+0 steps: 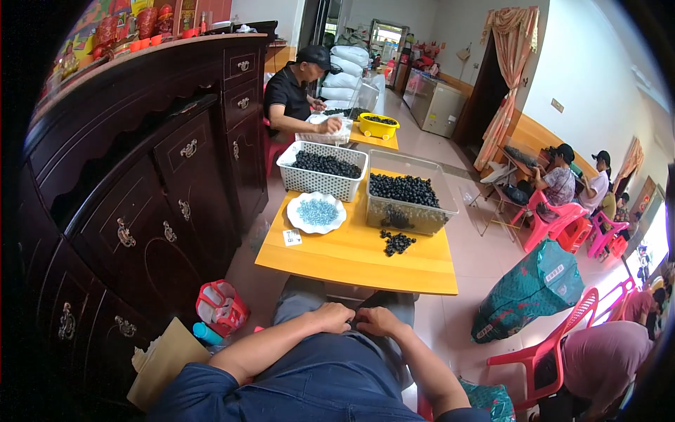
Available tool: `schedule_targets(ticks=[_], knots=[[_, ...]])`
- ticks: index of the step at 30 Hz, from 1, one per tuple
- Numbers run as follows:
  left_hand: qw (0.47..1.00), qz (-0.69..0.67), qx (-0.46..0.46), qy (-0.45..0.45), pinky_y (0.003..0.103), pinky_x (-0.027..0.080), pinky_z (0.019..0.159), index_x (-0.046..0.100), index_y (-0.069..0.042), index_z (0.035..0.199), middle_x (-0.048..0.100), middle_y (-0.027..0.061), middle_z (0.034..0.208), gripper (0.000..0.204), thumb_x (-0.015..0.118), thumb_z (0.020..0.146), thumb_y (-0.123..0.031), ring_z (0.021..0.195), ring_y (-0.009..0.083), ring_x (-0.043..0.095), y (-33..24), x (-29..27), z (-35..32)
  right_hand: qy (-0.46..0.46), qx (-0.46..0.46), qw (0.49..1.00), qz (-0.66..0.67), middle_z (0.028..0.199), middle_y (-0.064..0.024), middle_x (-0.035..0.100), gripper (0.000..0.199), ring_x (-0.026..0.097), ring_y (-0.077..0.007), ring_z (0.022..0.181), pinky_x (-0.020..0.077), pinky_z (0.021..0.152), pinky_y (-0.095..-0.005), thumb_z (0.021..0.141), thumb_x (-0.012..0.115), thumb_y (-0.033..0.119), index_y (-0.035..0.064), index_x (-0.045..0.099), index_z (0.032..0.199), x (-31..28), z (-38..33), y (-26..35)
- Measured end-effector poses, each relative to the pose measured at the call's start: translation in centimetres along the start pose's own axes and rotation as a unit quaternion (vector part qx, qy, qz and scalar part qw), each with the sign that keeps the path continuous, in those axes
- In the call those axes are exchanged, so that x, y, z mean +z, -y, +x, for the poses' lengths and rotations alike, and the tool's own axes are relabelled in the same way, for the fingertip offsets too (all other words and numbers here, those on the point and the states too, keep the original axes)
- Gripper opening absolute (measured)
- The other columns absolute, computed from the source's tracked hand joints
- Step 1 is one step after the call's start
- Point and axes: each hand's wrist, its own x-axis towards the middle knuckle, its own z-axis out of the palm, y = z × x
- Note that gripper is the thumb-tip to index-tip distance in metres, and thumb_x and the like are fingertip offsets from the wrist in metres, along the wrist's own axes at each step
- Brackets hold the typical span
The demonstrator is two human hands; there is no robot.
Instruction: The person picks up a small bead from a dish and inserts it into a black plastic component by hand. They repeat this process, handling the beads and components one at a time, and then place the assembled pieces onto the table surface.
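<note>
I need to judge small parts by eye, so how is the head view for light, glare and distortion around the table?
Head view: the yellow table is evenly lit with no harsh glare; fisheye bends the dark cabinet at left, and the corners are black; the window at far right is blown out; the left hand and right hand at the lap look sharp.

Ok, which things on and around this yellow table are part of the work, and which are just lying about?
In the work: left hand and right hand, together below the table edge; loose black pieces pile; clear plastic bin; white lattice basket; white plate of blue beads.

Lying about: small white card; red basket; green sack.
</note>
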Motion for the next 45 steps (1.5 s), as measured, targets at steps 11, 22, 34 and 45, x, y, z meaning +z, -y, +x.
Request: schedule_targets(ticks=[11, 22, 34, 45], knots=[[1.000, 0.002, -0.005, -0.001, 0.054, 0.055, 0.085, 0.071, -0.008, 0.100, 0.073, 0.0223, 0.098, 0.025, 0.068, 0.083, -0.025, 0.097, 0.0417, 0.070, -0.3, -0.3, -0.1, -0.023, -0.031, 0.999, 0.003, 0.099, -0.0205, 0.073, 0.031, 0.069, -0.0416, 0.092, 0.0550, 0.079, -0.0478, 0.087, 0.072, 0.028, 0.0067, 0.067, 0.109, 0.4, 0.0, -0.4], [1.000, -0.001, 0.002, -0.010, 0.055, 0.055, 0.084, 0.072, -0.008, 0.098, 0.073, 0.0224, 0.095, 0.024, 0.068, 0.081, -0.025, 0.093, 0.0425, 0.070, -0.3, -0.2, -0.1, -0.007, -0.019, 1.000, -0.003, 0.101, -0.0208, 0.073, 0.035, 0.069, -0.0408, 0.096, 0.0543, 0.084, -0.0493, 0.087, 0.070, 0.033, 0.0083, 0.068, 0.111, 0.4, 0.2, -0.7], [1.000, -0.005, 0.006, -0.020, 0.055, 0.055, 0.082, 0.072, -0.007, 0.097, 0.073, 0.0228, 0.095, 0.024, 0.067, 0.082, -0.025, 0.094, 0.0425, 0.070, -0.1, 0.0, -0.2, -0.015, -0.027, 0.999, -0.009, 0.097, -0.0216, 0.072, 0.031, 0.069, -0.0422, 0.091, 0.0543, 0.080, -0.0489, 0.088, 0.071, 0.030, 0.0074, 0.067, 0.109, 0.1, -0.1, 0.0], [1.000, -0.005, 0.007, -0.016, 0.055, 0.055, 0.083, 0.072, -0.007, 0.096, 0.073, 0.0232, 0.094, 0.024, 0.067, 0.082, -0.025, 0.093, 0.0433, 0.070, 0.0, 0.0, -0.1, -0.016, -0.026, 1.000, 0.001, 0.097, -0.0209, 0.073, 0.032, 0.069, -0.0421, 0.092, 0.0546, 0.079, -0.0484, 0.087, 0.071, 0.030, 0.0074, 0.067, 0.110, 0.1, -0.1, -0.2]])
